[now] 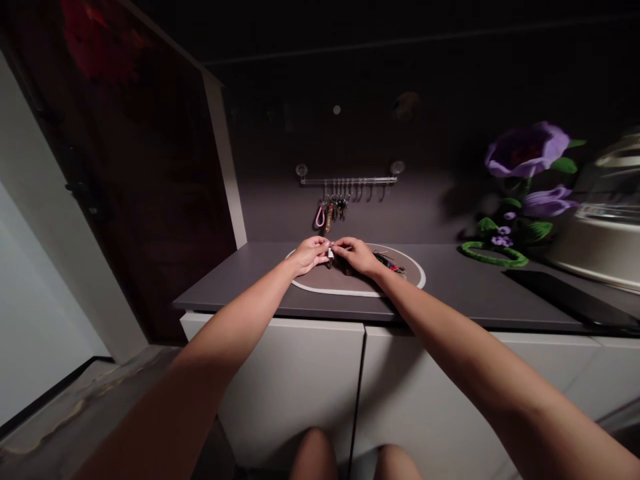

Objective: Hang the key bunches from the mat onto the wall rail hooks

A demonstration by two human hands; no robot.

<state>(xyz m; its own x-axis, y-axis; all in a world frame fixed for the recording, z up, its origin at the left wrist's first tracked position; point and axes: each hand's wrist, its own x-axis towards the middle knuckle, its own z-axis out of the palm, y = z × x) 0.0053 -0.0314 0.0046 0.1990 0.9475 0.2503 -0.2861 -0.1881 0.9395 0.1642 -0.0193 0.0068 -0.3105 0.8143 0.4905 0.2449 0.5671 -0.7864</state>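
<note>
The left grip (309,255) and right grip (356,255) are pinched together on a small pale metal piece (330,253), held just above an oval mat (320,287) on the dark surface (240,287). Tight fingertip contact suits something this small, with a dark tangled bundle (387,261) just right

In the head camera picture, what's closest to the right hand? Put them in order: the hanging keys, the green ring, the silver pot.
Nearest to the right hand:
1. Hanging metal keys, on the wall rail, ahead and slightly left.
2. Green leafy ring, on the counter, to the right.
3. Round silver metal pot, farthest right.
</note>
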